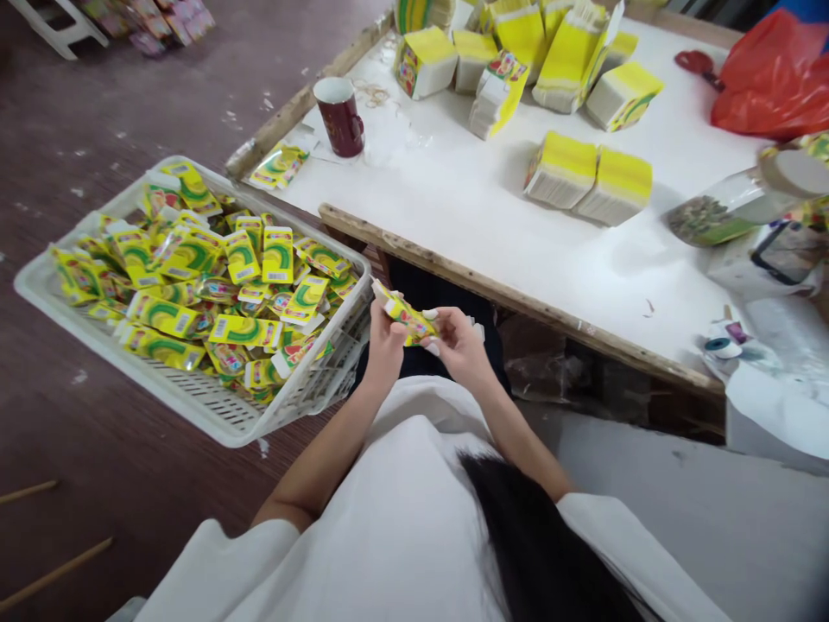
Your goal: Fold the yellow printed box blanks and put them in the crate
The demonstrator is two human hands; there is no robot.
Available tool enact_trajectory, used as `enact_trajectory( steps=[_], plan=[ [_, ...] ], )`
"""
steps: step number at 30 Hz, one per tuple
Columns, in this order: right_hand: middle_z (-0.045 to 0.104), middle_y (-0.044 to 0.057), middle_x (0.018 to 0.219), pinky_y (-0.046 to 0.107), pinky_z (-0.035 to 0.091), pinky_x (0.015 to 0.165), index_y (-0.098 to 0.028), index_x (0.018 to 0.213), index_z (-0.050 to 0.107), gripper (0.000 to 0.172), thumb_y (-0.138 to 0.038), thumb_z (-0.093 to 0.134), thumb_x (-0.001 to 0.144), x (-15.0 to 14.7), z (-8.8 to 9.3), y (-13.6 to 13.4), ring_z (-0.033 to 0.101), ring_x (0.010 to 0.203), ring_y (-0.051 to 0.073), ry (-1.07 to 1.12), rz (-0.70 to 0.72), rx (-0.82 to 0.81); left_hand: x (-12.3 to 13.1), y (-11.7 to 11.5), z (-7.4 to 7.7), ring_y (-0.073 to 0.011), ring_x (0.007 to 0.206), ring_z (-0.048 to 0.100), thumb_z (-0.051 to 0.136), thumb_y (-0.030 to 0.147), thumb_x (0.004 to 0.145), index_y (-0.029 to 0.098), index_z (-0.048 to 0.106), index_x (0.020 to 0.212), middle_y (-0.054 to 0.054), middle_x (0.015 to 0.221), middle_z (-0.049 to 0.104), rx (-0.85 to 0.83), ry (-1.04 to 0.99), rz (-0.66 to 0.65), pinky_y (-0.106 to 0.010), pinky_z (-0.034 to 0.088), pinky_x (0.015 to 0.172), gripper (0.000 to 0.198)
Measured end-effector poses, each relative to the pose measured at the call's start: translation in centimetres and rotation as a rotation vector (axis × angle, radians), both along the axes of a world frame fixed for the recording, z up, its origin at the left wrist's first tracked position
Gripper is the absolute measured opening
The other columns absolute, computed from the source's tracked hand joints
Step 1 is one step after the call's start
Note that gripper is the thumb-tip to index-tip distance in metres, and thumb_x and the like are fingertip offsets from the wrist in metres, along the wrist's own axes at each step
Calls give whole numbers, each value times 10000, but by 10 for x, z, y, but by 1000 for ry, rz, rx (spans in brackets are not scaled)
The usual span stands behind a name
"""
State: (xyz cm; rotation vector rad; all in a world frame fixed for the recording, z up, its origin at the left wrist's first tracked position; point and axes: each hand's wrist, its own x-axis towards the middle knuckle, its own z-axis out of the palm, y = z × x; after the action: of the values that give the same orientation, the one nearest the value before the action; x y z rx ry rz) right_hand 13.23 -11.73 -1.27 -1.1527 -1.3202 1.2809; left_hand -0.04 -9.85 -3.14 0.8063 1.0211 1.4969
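Above my lap, a small yellow-and-green carton [408,317] is held between both hands, tilted. My left hand [385,350] grips its left end, where a white flap sticks up. The fingers of my right hand [458,343] pinch the carton's right end. Whether anything is inside the carton I cannot tell. Just to the left stands a white plastic basket [354,345] heaped with similar yellow cartons [243,257]. Some white pieces [477,329] show behind my right hand, partly hidden.
A white-topped table [453,177] with a wooden edge lies ahead. On it are stacks of flat yellow cartons [563,168], a maroon mug [340,118], a yellow packet [280,166], a clear jar [725,203], a red plastic bag [770,78] and a tape roll [724,347].
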Motion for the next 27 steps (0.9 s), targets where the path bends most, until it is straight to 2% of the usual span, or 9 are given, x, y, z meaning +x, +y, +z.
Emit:
enact_trajectory(
  steps=[3,6,10,12,14,18,20,23,27],
  plan=[
    [687,9,918,319,519,749,-244,1019,634,135,-280,594,895,18,5,5,648,815,179,-155,-45,80,-8,0,-3,-154,829,682,820,531,735,198,687,962,-23,918,721,3,7,-44,-282,553,819,424],
    [712,20,930,344,528,774,-248,1001,693,223,-154,526,888,33,10,9,648,836,199,-397,-117,242,-24,5,2,-221,953,723,734,547,821,190,705,1049,-77,1030,755,2,84,-110,-371,562,921,425],
    [717,37,910,416,492,929,-278,934,746,294,-99,513,916,45,14,11,603,927,225,-714,-127,517,-48,14,15,-324,1353,543,696,694,775,218,526,1382,-164,1420,591,206,356,-170,-489,399,1157,790],
    [712,15,884,456,420,1063,-312,906,747,304,-110,521,935,44,13,11,599,963,218,-769,-32,606,-50,15,23,-375,1410,469,834,670,620,201,456,1431,-192,1466,533,240,574,-326,-527,358,1181,1011],
    [708,13,979,498,328,1165,-329,987,730,257,-147,563,920,40,10,10,596,1064,230,-735,-21,639,-42,12,29,-382,1337,536,905,547,578,187,484,1382,-178,1384,590,186,769,-519,-527,413,1137,977],
    [548,105,1406,549,311,1188,-281,1376,519,610,-317,717,801,27,4,7,452,1371,316,-357,-315,412,-18,0,30,-292,1115,664,817,360,712,211,461,1329,-109,1243,654,62,950,-521,-437,538,966,728],
    [547,115,1429,521,388,1146,-272,1427,449,720,-393,729,775,19,3,7,473,1380,312,-36,-282,172,-10,-5,25,-286,1123,657,832,343,691,221,397,1364,-112,1266,634,61,1003,-417,-422,542,945,811],
    [687,84,1261,466,488,1065,-257,1303,561,596,-421,694,746,8,8,7,596,1259,299,309,-147,-146,-5,-7,16,-300,1144,643,860,350,660,238,338,1399,-123,1288,599,130,1108,-334,-424,548,918,912],
    [752,65,1129,434,538,1016,-227,1090,663,439,-332,649,664,1,12,8,654,1180,313,357,-146,-302,-5,-9,8,-302,1096,651,824,397,712,232,320,1396,-113,1239,576,226,1227,-307,-408,563,841,865]
  ],
)
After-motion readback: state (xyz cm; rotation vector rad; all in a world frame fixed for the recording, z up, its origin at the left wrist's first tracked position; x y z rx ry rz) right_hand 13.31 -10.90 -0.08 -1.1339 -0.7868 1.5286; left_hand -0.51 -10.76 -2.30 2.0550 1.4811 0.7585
